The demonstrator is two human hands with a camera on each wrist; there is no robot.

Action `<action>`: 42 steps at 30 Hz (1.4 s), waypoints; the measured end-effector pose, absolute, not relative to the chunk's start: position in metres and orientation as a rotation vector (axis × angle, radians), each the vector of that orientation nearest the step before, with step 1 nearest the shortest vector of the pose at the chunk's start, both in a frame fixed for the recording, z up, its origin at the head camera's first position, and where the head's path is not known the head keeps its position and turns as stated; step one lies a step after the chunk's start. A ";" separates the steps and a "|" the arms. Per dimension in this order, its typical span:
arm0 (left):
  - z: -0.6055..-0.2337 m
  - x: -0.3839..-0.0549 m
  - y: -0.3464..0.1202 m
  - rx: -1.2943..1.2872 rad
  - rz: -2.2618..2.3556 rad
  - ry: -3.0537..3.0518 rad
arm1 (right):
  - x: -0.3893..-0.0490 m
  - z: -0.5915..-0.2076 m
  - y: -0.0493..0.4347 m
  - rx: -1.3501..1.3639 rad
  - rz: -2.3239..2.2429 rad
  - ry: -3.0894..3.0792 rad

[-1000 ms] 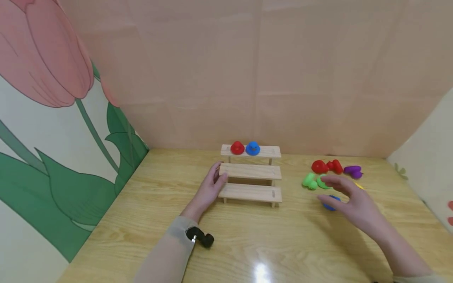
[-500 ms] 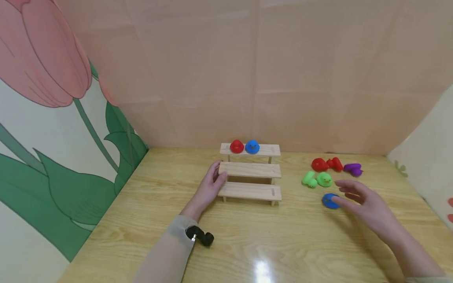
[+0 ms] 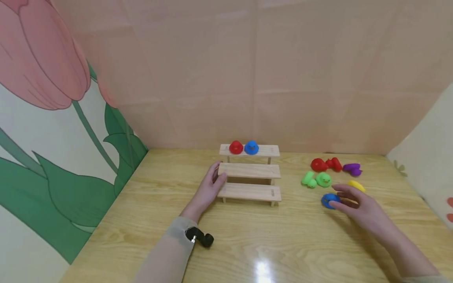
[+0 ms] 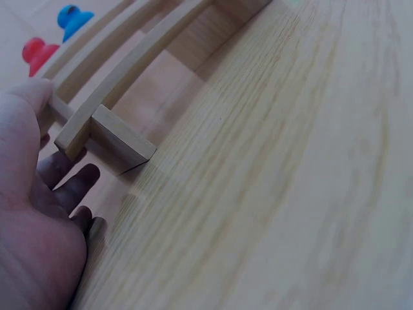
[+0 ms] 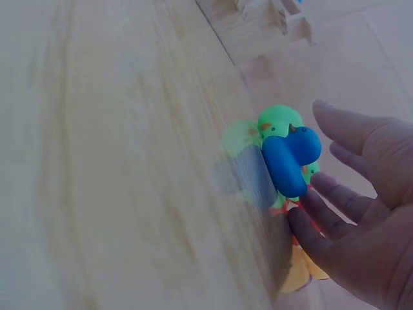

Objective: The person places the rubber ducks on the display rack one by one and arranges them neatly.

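In the head view my left hand [image 3: 209, 188] holds the left end of a three-tier wooden display stand [image 3: 249, 170], thumb at the middle tier's edge. The left wrist view has the thumb over a plank [image 4: 132, 68] and the other fingers behind and below it. A blue rubber duck [image 3: 329, 200] sits on the table at the right. Around it, my right hand [image 3: 361, 208] is spread, thumb in front and fingers behind. The right wrist view shows a gap between the thumb and the blue duck [image 5: 284, 161]. On the top tier stand a red duck [image 3: 236, 147] and another blue duck [image 3: 251, 147].
Beyond the right hand lie two green ducks [image 3: 323, 179], red ducks [image 3: 319, 164], a purple duck [image 3: 352, 169] and a partly hidden yellow one [image 3: 356, 185]. The wooden table [image 3: 226, 243] meets a pinkish backdrop [image 3: 198, 78] behind and a tulip-painted wall [image 3: 81, 169] at left.
My right hand shifted right and down, then came in around the blue duck on the table. The left hand keeps its hold on the stand.
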State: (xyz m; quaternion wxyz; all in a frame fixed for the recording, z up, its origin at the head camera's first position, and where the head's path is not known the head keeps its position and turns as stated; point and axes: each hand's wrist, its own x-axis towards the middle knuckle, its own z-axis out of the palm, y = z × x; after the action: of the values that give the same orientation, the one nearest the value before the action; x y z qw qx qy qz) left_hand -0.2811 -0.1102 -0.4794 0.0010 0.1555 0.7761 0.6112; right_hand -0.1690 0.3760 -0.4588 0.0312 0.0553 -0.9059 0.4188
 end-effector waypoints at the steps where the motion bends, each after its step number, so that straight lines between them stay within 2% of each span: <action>1: -0.480 -0.281 -0.110 0.493 1.919 2.436 | -0.169 -0.459 0.376 0.169 1.288 -2.798; 21: -0.486 -0.278 -0.110 0.467 1.942 2.425 | -0.174 -0.482 0.370 0.193 1.155 -2.782; 42: -0.481 -0.279 -0.109 0.493 1.934 2.421 | -0.179 -0.483 0.360 0.143 1.125 -2.677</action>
State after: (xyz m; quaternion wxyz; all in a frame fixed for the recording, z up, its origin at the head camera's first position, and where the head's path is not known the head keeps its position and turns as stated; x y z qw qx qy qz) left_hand -0.2787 -0.1092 -0.4807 0.0019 0.1571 0.7717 0.6163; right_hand -0.1793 0.3600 -0.4834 0.1167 0.0490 -0.9146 0.3841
